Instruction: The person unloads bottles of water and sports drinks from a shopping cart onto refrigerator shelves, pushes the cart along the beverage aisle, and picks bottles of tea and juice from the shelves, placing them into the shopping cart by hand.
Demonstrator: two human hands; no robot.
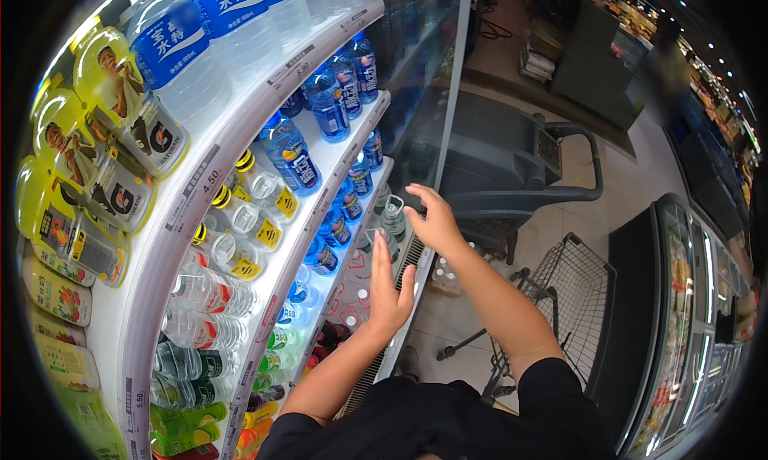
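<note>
My left hand (389, 298) is raised in front of the lower shelves of a drinks display, its fingers stretched upward and thumb apart, holding nothing. Farther off and to the right, my right hand (434, 222) has its fingers spread. Just left of its fingertips stands a large clear bottle (392, 218) with a pale loop handle, on the lowest shelf; whether a fingertip touches it I cannot tell. Clear bottles with red marks (346, 300) sit low down, left of my left hand. Blue drink bottles (323, 256) line the shelf above them.
Shelf edges (276, 304) with price strips curve along the left, holding yellow-capped bottles (256, 224), large blue-labelled water bottles (172, 48) and yellow sports drinks (120, 180). A wire shopping cart (572, 308) and a dark machine with a handrail (588, 192) stand right; a freezer case (672, 220) lies beyond.
</note>
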